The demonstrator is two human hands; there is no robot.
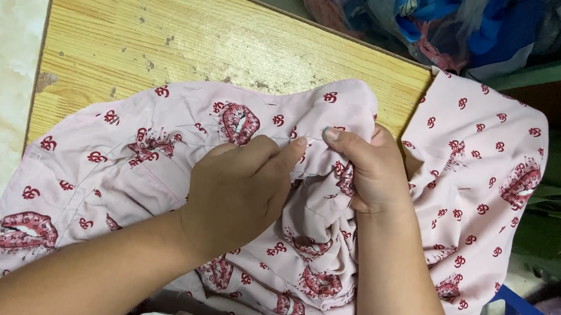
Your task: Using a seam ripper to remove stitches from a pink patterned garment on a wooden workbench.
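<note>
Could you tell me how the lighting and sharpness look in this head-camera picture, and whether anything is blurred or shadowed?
Head view: soft, even light, no glare. The left hand, the right hand and the pink printed cloth are sharp. The wooden table shows clear grain. The heap of blue fabric at the top edge is slightly soft. Dim shadow fills the right margin and the folds beneath the hands.

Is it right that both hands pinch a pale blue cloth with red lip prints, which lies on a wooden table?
Not quite: the colour is wrong. The head view shows that the cloth is pale pink, not blue. The rest holds: the left hand and the right hand pinch it with their fingers, it bears red lip prints, and it lies on the wooden table.
</note>
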